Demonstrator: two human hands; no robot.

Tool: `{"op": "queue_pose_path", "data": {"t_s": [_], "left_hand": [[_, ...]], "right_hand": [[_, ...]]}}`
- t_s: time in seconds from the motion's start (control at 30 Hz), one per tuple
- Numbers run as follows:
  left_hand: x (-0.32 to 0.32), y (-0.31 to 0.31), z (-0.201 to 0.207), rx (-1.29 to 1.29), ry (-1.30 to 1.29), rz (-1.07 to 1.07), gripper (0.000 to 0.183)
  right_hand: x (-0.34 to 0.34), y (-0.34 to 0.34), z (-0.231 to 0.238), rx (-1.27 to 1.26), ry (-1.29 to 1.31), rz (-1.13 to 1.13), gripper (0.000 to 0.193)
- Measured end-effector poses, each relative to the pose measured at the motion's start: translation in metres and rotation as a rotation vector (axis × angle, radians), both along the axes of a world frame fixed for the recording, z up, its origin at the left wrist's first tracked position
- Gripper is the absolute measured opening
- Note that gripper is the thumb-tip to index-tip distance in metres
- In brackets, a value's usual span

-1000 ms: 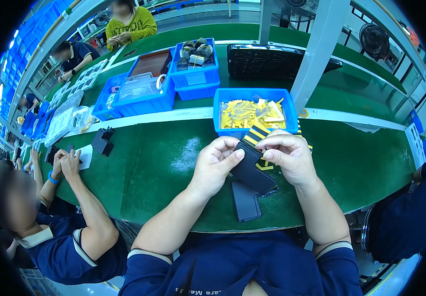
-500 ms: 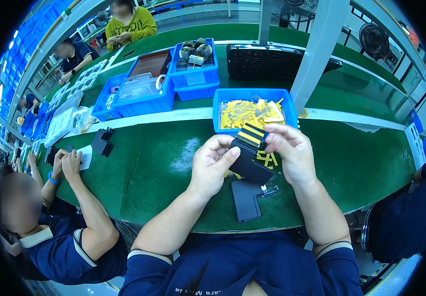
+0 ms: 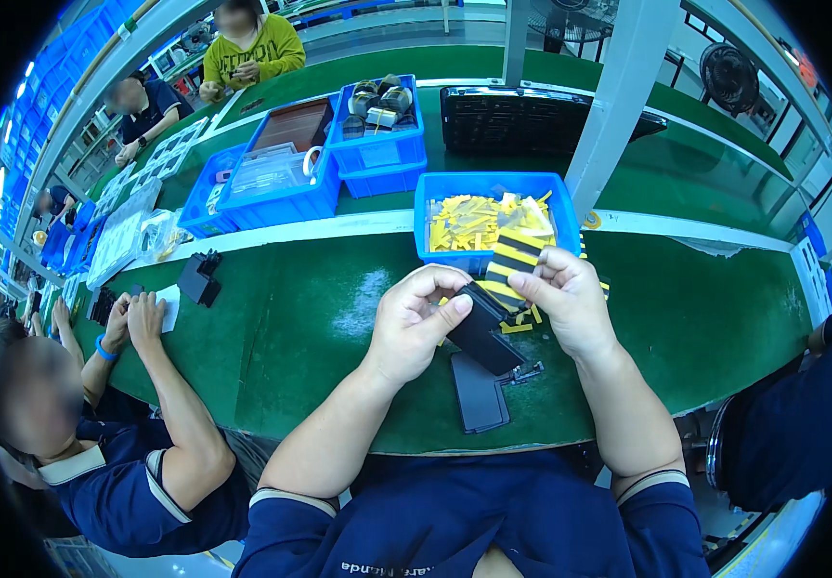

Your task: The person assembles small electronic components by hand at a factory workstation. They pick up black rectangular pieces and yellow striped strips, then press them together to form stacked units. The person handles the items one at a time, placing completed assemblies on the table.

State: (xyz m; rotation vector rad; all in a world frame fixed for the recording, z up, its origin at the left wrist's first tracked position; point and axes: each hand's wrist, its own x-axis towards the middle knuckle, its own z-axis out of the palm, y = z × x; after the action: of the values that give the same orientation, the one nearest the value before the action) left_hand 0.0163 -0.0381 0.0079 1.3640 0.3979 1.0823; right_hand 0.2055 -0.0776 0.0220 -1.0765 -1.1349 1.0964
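Above the green table's [image 3: 272, 318] near edge, with bare surface to the left, the left hand [image 3: 416, 323] and right hand [image 3: 565, 299] both grip a black flat part [image 3: 483, 332] (tilted), raised over another black plate [image 3: 479, 393]; yellow strips [image 3: 512, 265] apparently partly hidden behind it.

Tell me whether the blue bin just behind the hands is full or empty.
Partly full. The blue bin holds a loose pile of yellow strips over its floor, well below the rim; the near part is hidden behind the hands.
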Motion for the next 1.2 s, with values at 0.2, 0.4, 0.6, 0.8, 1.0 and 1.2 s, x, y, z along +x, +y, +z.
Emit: {"op": "queue_pose_path", "data": {"t_s": [0.2, 0.4, 0.6, 0.8, 1.0, 1.2], "left_hand": [[-0.019, 0.027, 0.003, -0.110, 0.135, 0.194, 0.014], [-0.092, 0.086, 0.000, 0.149, 0.937, 0.812, 0.022], [-0.086, 0.075, 0.002, 0.500, 1.211, 1.131, 0.029], [-0.021, 0.023, 0.016, 0.310, 0.603, 0.337, 0.020], [-0.004, 0.010, 0.006, 0.004, 0.311, 0.016, 0.023], [-0.011, 0.028, -0.004, 0.060, 0.713, 0.076, 0.015]], "right_hand": [[-0.001, 0.001, -0.002, -0.034, 0.016, -0.007, 0.012], [-0.002, 0.002, -0.004, -0.071, 0.005, -0.087, 0.018], [-0.007, 0.000, -0.005, -0.089, 0.051, -0.118, 0.019], [-0.015, -0.002, -0.011, -0.085, 0.003, -0.120, 0.014], [-0.019, -0.005, -0.006, -0.048, 0.083, -0.102, 0.020], [-0.003, 0.001, -0.005, 0.095, 0.184, -0.258, 0.016]]}}
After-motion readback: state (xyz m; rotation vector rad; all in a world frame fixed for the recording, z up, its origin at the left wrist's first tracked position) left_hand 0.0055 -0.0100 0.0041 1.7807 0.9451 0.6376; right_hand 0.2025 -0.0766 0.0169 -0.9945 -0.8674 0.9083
